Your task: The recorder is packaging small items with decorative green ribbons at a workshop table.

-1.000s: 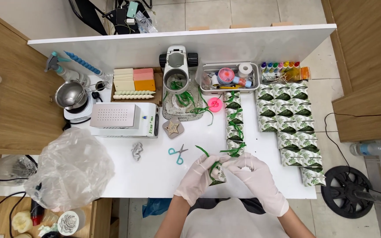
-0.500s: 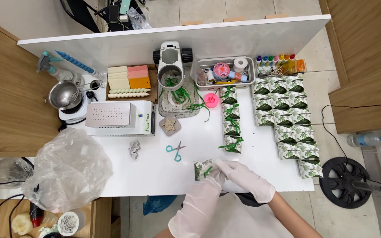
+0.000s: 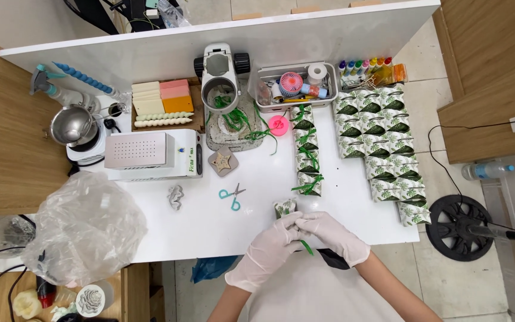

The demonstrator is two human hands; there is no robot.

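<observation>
We see both gloved hands meeting at the near edge of the white table (image 3: 222, 229). The left hand (image 3: 266, 253) and the right hand (image 3: 332, 235) have their fingers closed together on a small leaf-printed box (image 3: 285, 209), which sits on the table just beyond the fingertips. A green ribbon (image 3: 306, 246) trails from under the hands toward the near edge.

Left of the box, apart from it, lie teal-handled scissors (image 3: 231, 197). Farther left is a small grey moulded piece (image 3: 176, 197).

Far from the hands, a column of leaf-printed boxes tied with green ribbon (image 3: 306, 152) runs away across the table. To its right a larger block of untied leaf-printed boxes (image 3: 382, 149) steps down toward the near right corner.

At the far side stand a white stand with a round opening (image 3: 222, 74), a clear tray of small items (image 3: 293, 86) and a row of small coloured bottles (image 3: 365, 64). A silver-topped white machine (image 3: 147, 155) sits at mid-left. A crumpled clear plastic bag (image 3: 81, 229) covers the near left corner.
</observation>
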